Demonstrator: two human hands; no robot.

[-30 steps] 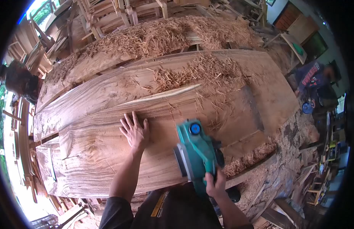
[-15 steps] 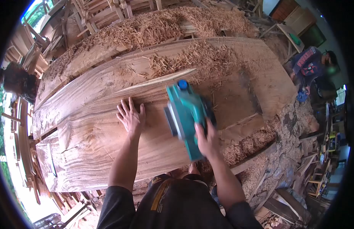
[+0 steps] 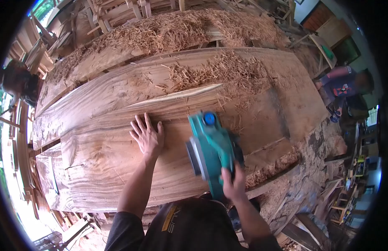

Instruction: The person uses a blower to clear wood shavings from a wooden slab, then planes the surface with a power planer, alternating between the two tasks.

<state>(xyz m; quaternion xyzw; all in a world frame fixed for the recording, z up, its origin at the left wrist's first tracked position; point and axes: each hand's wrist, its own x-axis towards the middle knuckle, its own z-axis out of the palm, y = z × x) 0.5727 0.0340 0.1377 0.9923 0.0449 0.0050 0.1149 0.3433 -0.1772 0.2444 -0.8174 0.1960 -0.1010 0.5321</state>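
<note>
right hand [image 3: 232, 184] clenched on planer [image 3: 210, 146] rear handle; tool looks heavy, rigid, so grip there. left hand [image 3: 148, 138] released, flat on slab [image 3: 102, 163] beside it; slab looks stiff.

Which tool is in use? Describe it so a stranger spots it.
Find the big wood slab filling the view. Near its front edge, right of the flat left hand, the right hand grips a power planer. It alone is teal, with a round blue knob on top.
</note>
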